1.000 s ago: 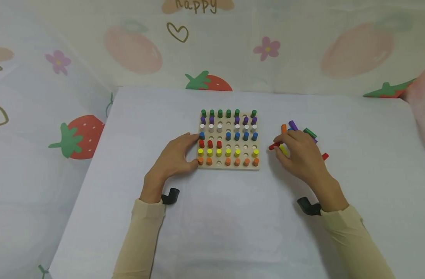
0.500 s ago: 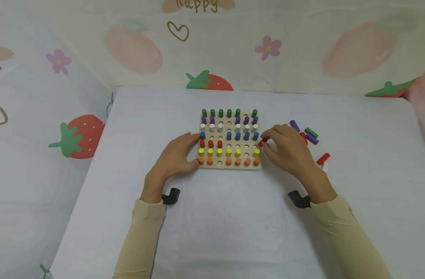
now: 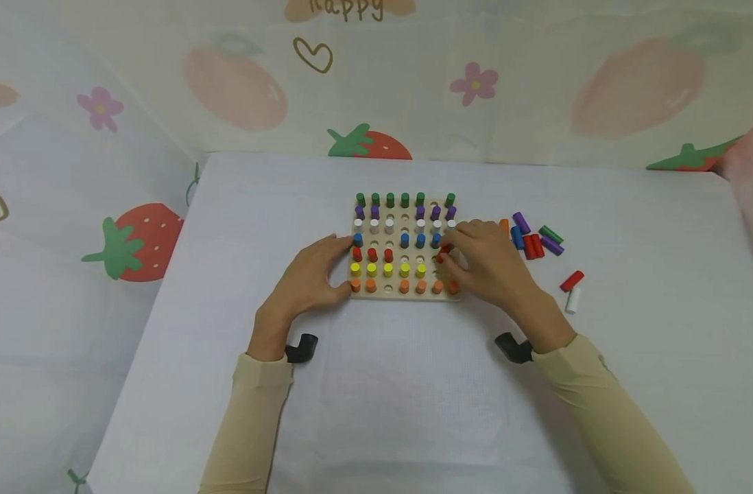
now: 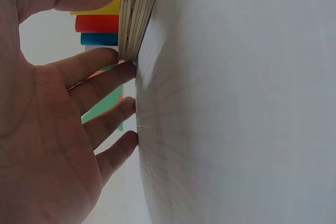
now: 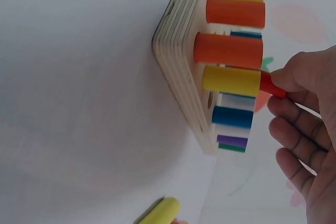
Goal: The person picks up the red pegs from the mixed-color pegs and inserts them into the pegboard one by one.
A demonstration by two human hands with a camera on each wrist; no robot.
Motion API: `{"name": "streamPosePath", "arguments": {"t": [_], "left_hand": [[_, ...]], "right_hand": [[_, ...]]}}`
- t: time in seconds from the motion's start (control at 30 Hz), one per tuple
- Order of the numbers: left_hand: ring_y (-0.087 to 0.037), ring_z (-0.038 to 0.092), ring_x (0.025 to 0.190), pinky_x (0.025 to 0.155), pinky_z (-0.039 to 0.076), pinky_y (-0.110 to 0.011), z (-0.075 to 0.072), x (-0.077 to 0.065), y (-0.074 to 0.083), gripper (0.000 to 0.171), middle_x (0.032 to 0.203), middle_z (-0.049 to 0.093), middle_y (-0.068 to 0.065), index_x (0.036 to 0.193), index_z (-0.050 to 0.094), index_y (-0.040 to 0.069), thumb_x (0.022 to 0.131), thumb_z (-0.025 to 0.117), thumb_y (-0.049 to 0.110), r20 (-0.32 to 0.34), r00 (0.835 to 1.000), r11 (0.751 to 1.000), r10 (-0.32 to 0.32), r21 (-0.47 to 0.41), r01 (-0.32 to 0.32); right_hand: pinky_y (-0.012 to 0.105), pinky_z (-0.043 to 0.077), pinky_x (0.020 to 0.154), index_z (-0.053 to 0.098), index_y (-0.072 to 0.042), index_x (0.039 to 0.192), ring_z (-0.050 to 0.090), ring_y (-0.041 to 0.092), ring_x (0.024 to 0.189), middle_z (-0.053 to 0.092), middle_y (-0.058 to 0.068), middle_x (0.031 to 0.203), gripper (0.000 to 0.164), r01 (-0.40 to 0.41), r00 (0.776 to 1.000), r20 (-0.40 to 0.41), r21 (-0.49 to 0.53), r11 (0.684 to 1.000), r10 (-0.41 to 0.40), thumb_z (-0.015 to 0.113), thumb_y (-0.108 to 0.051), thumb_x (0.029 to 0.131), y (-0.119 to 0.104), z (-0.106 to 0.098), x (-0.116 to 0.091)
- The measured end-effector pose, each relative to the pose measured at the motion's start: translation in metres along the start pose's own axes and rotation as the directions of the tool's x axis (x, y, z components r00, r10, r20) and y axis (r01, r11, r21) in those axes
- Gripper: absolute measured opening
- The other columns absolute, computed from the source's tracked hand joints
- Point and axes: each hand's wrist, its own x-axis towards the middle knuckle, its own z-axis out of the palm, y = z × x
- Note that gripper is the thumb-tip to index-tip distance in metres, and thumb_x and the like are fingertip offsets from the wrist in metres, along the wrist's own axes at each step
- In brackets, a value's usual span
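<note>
A square wooden pegboard [image 3: 401, 298] holds rows of upright pegs in green, purple, white, blue, red, yellow and orange, with some bare holes among them. My left hand [image 3: 311, 278] rests at the board's left side, thumb by the near corner. In the left wrist view its fingers are spread and fairly straight, fingertips touching the edge and the tabletop. Between thumb and index finger my right hand [image 3: 494, 267] pinches a red peg [image 5: 272, 84], over the right part of the red row. A yellow peg [image 5: 231, 81] stands in front of its lower end and hides it.
Right of the board lies a loose pile of pegs, among them blue [image 3: 517, 238], green [image 3: 551, 234] and purple [image 3: 552, 245] ones. Nearer to me are a red peg [image 3: 572, 281] and a white peg [image 3: 573, 300]. A white cloth [image 3: 376, 412] covers the table.
My right hand has carried the red peg leftward from the pile to over the board's red row, uncovering the loose pegs. The left hand has stayed at the board's edge.
</note>
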Motion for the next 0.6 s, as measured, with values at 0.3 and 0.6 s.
{"name": "streamPosePath", "arguments": {"t": [0.3, 0.6], "left_hand": [[-0.032, 0.035, 0.161, 0.132, 0.029, -0.058, -0.001, 0.000, 0.000, 0.083, 0.168, 0.046, -0.008, 0.162, 0.044, 0.016, 0.085, 0.066, 0.035, -0.002, 1.000, 1.000, -0.008, -0.008, 0.008], [-0.031, 0.035, 0.161, 0.133, 0.029, -0.057, 0.001, -0.001, 0.001, 0.082, 0.167, 0.047, -0.007, 0.162, 0.045, 0.016, 0.085, 0.066, 0.035, 0.000, 1.000, 1.000, -0.006, -0.011, 0.006]], "right_hand": [[0.049, 0.055, 0.106, 0.077, -0.006, 0.111, 0.066, 0.030, 0.103, 0.077, 0.010, 0.110, 0.020, 0.034, 0.999, 0.036, 0.015, 0.999, -0.035, 0.075, -0.020, 0.096, -0.007, 0.007, 0.010], [0.048, 0.053, 0.110, 0.078, -0.006, 0.113, 0.068, 0.030, 0.109, 0.077, 0.010, 0.112, 0.022, 0.038, 0.994, 0.101, -0.006, 0.999, -0.038, 0.073, -0.020, 0.097, -0.015, 0.014, 0.019]]}}
